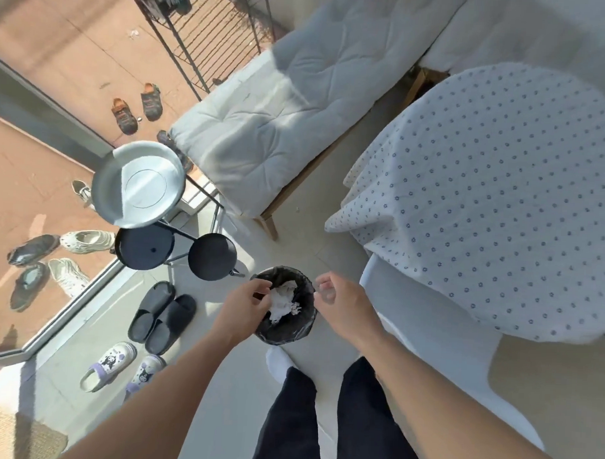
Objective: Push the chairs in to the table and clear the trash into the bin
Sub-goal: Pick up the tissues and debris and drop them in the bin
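A small black-lined bin [287, 331] stands on the floor between my feet and a stand of round trays. Crumpled white tissue [285, 302] lies inside it. My left hand [242, 304] hovers over the bin's left rim, fingertips touching or just above the tissue. My right hand [339, 306] hangs over the right rim with fingers loosely curled and nothing clearly in them. A white chair [438, 323] sits tucked under the table with the dotted white cloth [500, 208] at the right.
A stand with a silver tray [138, 184] and two black trays [211, 257] is left of the bin. Black slippers [162, 317] and patterned clogs [109, 365] lie by the glass door. A cushioned bench [284, 125] stands behind.
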{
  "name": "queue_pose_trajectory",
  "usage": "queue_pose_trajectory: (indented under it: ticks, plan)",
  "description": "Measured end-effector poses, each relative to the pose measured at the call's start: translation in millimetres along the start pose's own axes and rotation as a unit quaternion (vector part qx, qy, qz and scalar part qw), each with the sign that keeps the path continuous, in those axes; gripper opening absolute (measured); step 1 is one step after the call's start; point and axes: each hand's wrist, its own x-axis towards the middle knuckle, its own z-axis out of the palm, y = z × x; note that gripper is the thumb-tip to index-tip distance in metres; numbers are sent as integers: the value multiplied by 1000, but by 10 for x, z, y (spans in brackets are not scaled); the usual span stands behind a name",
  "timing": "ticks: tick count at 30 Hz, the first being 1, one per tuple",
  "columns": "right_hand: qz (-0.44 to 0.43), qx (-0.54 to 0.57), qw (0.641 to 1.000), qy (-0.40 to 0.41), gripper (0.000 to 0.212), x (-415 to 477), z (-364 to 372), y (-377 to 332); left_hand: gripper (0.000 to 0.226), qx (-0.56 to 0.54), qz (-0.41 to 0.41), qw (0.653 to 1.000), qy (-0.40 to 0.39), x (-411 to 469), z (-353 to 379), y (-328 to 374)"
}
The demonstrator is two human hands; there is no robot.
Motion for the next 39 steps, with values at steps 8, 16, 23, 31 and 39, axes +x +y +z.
queue_pose_trajectory:
  ticks: [8, 16, 23, 31, 39]
  plan:
    - [23, 26, 996, 80, 29, -312, -1648, 517, 30, 60, 106, 992, -11, 25, 178, 1670]
    - [127, 36, 979, 152, 42, -505, -2906, 1722, 34, 110, 179, 974, -79, 376, 1006, 3120]
    - [172, 26, 970, 171, 69, -235, -3438, 2686, 45, 151, 222, 958, -99, 904, 1894, 4056]
    - [163, -130, 963, 171, 92, 228, -3383, 3215, 90, 240, 294, 921, -93, 1531, 2679, 4561]
    - [147, -173, 942, 247, 86, 275, -3145, 3440, 77, 244, 347, 905, -12, 1855, 3133, 4779]
